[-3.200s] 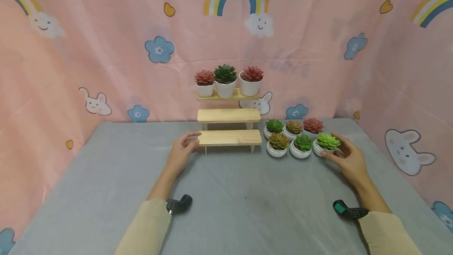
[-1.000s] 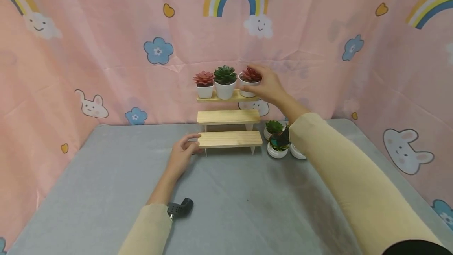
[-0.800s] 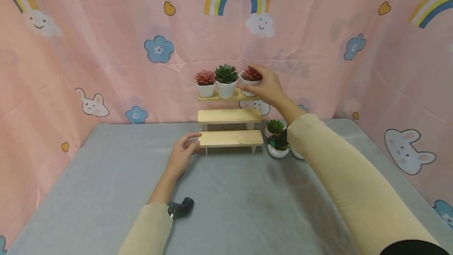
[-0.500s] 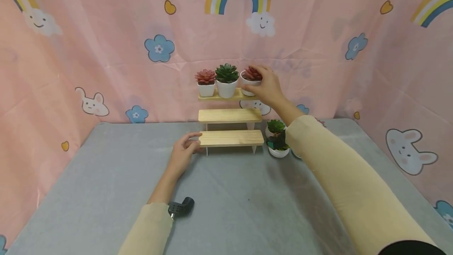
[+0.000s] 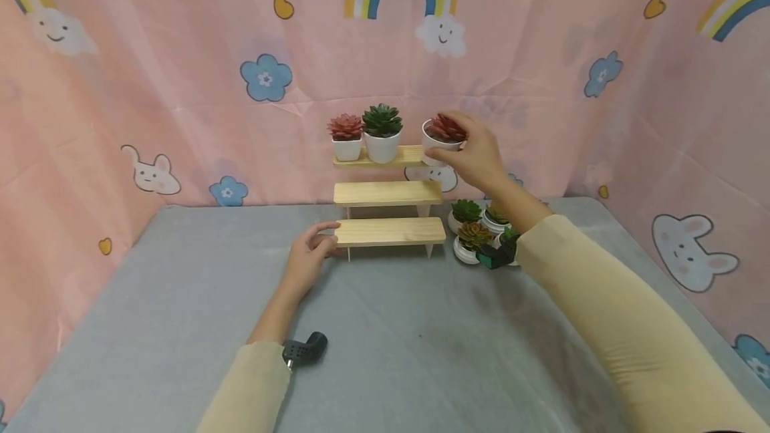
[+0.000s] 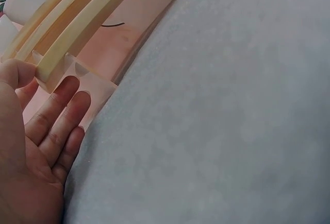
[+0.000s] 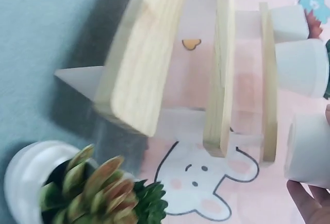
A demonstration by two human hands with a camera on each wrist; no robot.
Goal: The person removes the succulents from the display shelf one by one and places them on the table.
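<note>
Two hands are busy at a wooden stand (image 5: pixel 388 192). Farthest left, the left hand (image 5: pixel 304 262) pinches the end of the lowest shelf (image 5: pixel 389 230) between thumb and forefinger, its other fingers straight; a light, firm hold should stop the stand skidding. Next, a pinkish plant (image 5: pixel 345 127) and a dark green plant (image 5: pixel 383 119) sit side by side on the top shelf (image 5: pixel 411 154). Near that shelf's right end, a white pot (image 5: pixel 432 140) shows a gap beneath its base in the right wrist view. The right hand (image 5: pixel 479 156) pinches it between thumb and fingers; gripping the wall and moving slowly would best spare the leaves. Below, small potted plants (image 5: pixel 473 236) cluster, some hidden. The stand's long axis runs left to right; the pot opens upward, seemingly leaning slightly right, with no marked long axis.
</note>
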